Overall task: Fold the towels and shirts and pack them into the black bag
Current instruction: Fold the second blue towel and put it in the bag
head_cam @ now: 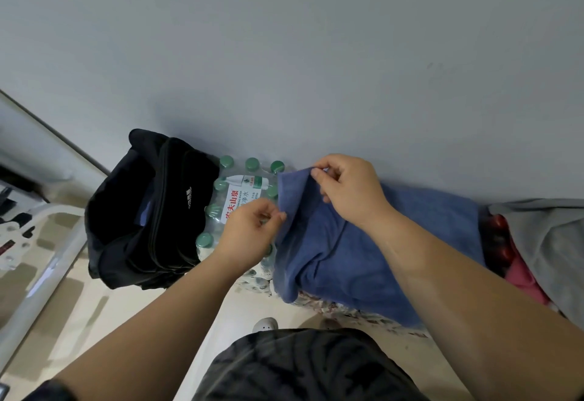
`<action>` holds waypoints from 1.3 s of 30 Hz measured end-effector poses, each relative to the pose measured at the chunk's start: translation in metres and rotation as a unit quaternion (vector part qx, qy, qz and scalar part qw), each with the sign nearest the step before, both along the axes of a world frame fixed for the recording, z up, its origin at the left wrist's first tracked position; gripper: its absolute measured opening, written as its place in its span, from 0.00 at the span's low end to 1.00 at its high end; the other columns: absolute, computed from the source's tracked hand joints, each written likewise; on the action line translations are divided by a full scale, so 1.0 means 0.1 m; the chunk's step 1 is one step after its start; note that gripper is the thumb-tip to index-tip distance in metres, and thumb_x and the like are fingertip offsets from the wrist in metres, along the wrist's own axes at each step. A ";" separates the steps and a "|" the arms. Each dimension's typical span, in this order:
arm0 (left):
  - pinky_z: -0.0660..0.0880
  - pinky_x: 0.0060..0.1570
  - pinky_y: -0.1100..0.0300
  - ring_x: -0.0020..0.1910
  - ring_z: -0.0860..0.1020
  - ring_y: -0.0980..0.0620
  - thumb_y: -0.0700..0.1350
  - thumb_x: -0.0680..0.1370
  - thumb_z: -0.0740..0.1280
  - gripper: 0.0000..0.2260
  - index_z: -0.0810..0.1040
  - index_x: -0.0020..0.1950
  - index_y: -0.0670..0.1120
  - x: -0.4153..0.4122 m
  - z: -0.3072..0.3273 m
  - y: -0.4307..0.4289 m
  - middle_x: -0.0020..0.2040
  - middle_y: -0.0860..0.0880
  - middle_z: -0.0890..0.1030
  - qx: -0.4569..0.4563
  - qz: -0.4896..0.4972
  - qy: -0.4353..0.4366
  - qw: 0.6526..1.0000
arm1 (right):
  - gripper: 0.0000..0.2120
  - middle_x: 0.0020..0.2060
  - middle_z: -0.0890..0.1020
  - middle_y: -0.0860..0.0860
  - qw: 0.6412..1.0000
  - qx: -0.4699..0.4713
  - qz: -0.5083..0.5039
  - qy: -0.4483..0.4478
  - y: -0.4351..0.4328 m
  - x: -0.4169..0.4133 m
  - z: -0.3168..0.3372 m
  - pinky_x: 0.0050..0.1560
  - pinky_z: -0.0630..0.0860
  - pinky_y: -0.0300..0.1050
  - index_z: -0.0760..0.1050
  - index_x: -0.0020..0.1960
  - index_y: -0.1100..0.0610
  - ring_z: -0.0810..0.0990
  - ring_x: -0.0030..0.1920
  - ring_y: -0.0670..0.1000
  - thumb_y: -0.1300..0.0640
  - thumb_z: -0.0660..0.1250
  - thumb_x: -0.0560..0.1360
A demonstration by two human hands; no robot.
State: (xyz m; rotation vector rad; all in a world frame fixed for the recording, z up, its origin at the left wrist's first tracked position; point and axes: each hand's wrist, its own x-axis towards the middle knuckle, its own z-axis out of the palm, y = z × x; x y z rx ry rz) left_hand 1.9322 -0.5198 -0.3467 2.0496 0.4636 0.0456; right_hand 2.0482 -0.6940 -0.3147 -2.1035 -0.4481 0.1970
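A blue towel [363, 252] lies spread over packs of bottled water against the grey wall. My left hand [249, 233] pinches the towel's left edge near its middle. My right hand [347, 188] pinches the towel's far left corner and lifts it slightly. The black bag [148, 211] stands open on the floor to the left of the bottles, with something bluish showing inside. A grey garment [550, 242] and a pink one [524, 277] lie at the far right.
A shrink-wrapped pack of green-capped water bottles [240, 198] sits between the bag and the towel. A white frame [41, 268] runs along the left. Red-capped bottles [499, 236] show beside the grey garment. My shoes [265, 324] stand on the beige floor.
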 end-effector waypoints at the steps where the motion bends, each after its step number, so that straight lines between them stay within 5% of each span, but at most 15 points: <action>1: 0.70 0.38 0.59 0.32 0.72 0.57 0.44 0.79 0.69 0.09 0.75 0.39 0.48 0.02 0.02 0.00 0.32 0.57 0.76 -0.016 0.026 -0.013 0.999 | 0.05 0.31 0.82 0.48 1.000 0.013 -0.015 0.019 0.02 0.01 0.00 0.43 0.82 0.51 0.81 0.45 0.52 0.82 0.32 0.47 0.56 0.68 0.79; 6: 0.70 0.35 0.59 0.31 0.70 0.56 0.43 0.82 0.64 0.06 0.71 0.45 0.46 0.08 0.29 0.01 0.34 0.51 0.75 -0.004 0.045 -0.121 0.992 | 0.08 0.38 0.85 0.51 0.993 0.051 -0.046 0.100 0.14 -0.12 0.12 0.43 0.83 0.50 0.73 0.59 0.47 0.85 0.37 0.48 0.50 0.65 0.81; 11: 0.73 0.37 0.54 0.32 0.74 0.52 0.40 0.80 0.67 0.04 0.75 0.46 0.46 0.15 0.41 0.01 0.33 0.50 0.78 0.083 -0.056 -0.149 0.984 | 0.21 0.32 0.84 0.56 0.971 0.074 -0.050 0.224 0.39 -0.29 0.38 0.31 0.79 0.47 0.80 0.39 0.58 0.83 0.30 0.52 0.39 0.71 0.75; 14: 0.72 0.34 0.58 0.30 0.73 0.55 0.40 0.77 0.71 0.04 0.78 0.44 0.47 0.16 0.40 -0.02 0.30 0.53 0.77 0.113 -0.075 -0.172 0.976 | 0.22 0.32 0.83 0.53 0.926 0.082 -0.045 0.365 0.38 -0.22 0.38 0.29 0.76 0.41 0.81 0.42 0.58 0.80 0.30 0.49 0.37 0.72 0.73; 17: 0.74 0.36 0.61 0.33 0.77 0.54 0.41 0.75 0.74 0.04 0.81 0.42 0.48 0.14 0.38 -0.08 0.33 0.54 0.80 0.117 -0.060 -0.186 0.974 | 0.14 0.33 0.82 0.52 0.890 0.109 -0.022 0.442 0.35 -0.15 0.35 0.28 0.74 0.39 0.79 0.42 0.56 0.80 0.30 0.49 0.46 0.75 0.73; 22: 0.73 0.32 0.61 0.29 0.74 0.54 0.45 0.68 0.81 0.12 0.80 0.43 0.50 0.11 0.30 -0.13 0.31 0.50 0.78 0.088 -0.014 -0.129 0.988 | 0.07 0.36 0.81 0.57 0.904 0.163 -0.067 0.389 0.34 -0.07 0.22 0.33 0.81 0.44 0.78 0.41 0.59 0.81 0.35 0.53 0.59 0.68 0.78; 30: 0.76 0.39 0.51 0.33 0.77 0.49 0.45 0.70 0.74 0.07 0.77 0.38 0.48 -0.21 -0.06 0.12 0.34 0.49 0.81 0.013 -0.008 0.051 0.999 | 0.09 0.47 0.82 0.56 0.896 0.241 -0.091 0.361 0.45 0.16 0.12 0.41 0.82 0.46 0.75 0.47 0.56 0.83 0.46 0.54 0.54 0.61 0.84; 34: 0.71 0.40 0.52 0.34 0.71 0.53 0.52 0.73 0.69 0.10 0.73 0.41 0.47 -0.40 -0.04 0.33 0.34 0.47 0.76 0.006 0.049 0.068 0.996 | 0.09 0.56 0.81 0.58 0.887 0.241 -0.073 0.386 0.79 0.20 0.07 0.45 0.83 0.50 0.75 0.51 0.53 0.82 0.55 0.57 0.52 0.58 0.84; 39: 0.69 0.33 0.52 0.30 0.68 0.52 0.49 0.79 0.68 0.09 0.72 0.43 0.48 -0.55 0.20 0.60 0.31 0.49 0.73 0.045 0.129 0.043 0.990 | 0.12 0.52 0.81 0.53 0.878 0.240 -0.059 0.410 1.33 0.25 0.07 0.62 0.77 0.60 0.76 0.50 0.50 0.79 0.58 0.57 0.41 0.63 0.80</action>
